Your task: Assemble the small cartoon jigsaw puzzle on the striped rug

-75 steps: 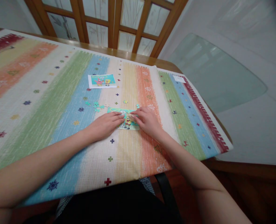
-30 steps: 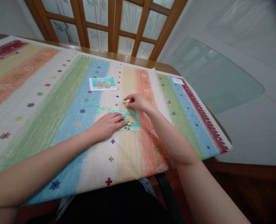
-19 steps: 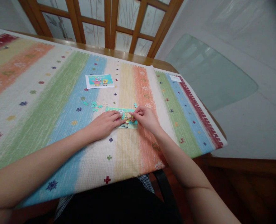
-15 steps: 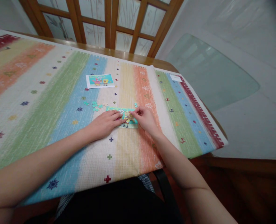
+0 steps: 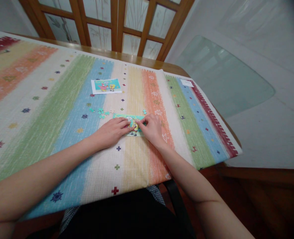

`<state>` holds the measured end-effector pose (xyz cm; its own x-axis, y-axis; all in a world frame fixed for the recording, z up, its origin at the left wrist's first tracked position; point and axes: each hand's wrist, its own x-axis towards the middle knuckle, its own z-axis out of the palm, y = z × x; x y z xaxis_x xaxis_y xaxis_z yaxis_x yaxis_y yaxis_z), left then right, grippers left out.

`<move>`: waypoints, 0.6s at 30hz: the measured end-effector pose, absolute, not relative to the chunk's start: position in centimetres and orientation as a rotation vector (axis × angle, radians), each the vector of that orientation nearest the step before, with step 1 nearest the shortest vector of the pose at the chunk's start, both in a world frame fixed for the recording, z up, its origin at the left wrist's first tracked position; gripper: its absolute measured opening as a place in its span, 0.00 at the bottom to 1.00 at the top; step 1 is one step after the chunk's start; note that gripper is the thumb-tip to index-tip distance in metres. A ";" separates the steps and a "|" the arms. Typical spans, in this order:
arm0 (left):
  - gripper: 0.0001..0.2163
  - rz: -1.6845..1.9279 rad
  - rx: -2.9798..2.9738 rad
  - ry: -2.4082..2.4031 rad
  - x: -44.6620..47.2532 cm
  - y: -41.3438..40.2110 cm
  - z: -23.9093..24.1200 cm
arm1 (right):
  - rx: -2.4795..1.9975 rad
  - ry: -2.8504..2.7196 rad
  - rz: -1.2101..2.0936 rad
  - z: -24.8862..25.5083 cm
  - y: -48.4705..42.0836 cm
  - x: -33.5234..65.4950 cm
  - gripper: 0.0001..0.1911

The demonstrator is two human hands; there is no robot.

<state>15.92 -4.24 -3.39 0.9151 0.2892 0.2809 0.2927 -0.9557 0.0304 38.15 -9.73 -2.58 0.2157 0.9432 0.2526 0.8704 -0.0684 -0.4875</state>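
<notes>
A small jigsaw puzzle (image 5: 134, 133) with a cartoon picture in teal and yellow lies flat on the table in front of me. My left hand (image 5: 113, 131) rests on its left side, fingers stretched out over the pieces. From the right, my right hand (image 5: 150, 127) reaches over the puzzle with thumb and forefinger pinched at its middle. Whatever sits in that pinch is too small to make out. Loose teal jigsaw pieces (image 5: 100, 112) lie in a cluster to the left, and one loose piece (image 5: 144, 112) lies just above the right hand.
A printed picture card (image 5: 108, 86) with two cartoon figures lies farther back. A white slip of paper (image 5: 187, 83) is near the right end. The striped tablecloth (image 5: 62, 132) covers the table, whose edge runs close to my lap. Wooden glazed doors (image 5: 117, 26) stand behind.
My right hand has shifted slightly left over the puzzle, its pinched fingertips now nearer the middle. The left hand stays where it was.
</notes>
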 end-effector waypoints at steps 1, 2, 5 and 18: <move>0.18 -0.453 -3.067 -0.462 15.9 -4.2 -3.4 | -1.959 -1.668 0.159 -2.6 -9.8 38.1 0.14; 0.18 -0.456 -3.070 -0.459 15.9 -4.2 -3.4 | -1.964 -1.662 0.141 -2.6 -9.8 38.0 0.14; 0.18 -0.450 -3.063 -0.453 15.9 -4.2 -3.5 | -1.982 -1.660 0.077 -2.6 -9.9 37.8 0.13; 0.18 -0.423 -3.048 -0.437 15.9 -4.1 -3.5 | -1.746 -1.975 0.010 -0.8 -10.8 40.5 0.12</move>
<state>15.87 -4.13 -3.55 0.9233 0.2713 0.2718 0.2803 -0.9599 0.0058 40.54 -10.76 -0.79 -0.0526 0.9323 0.3578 0.9287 0.1774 -0.3257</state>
